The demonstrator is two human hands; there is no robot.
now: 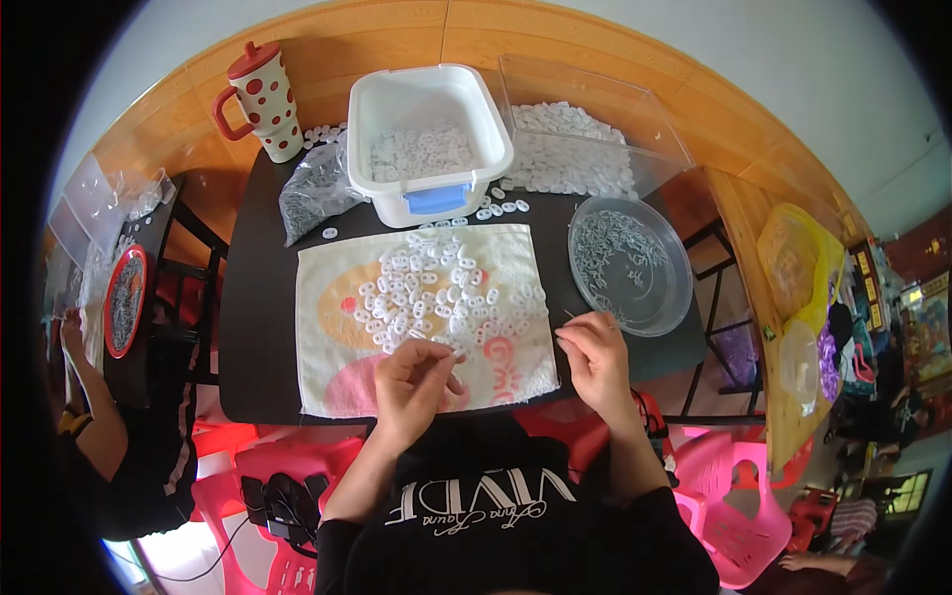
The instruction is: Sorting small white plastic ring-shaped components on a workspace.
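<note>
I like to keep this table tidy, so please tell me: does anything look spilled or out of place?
Several white two-holed oval pieces lie loose on the dark tabletop by the white tub, and a single one near the clear plastic bag. They look stray, since most others are in the tub and clear box or on the towel.

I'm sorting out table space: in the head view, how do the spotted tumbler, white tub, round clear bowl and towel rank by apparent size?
1. Towel
2. White tub
3. Round clear bowl
4. Spotted tumbler
Distances from the camera differ, so true sizes may rank otherwise.
</note>
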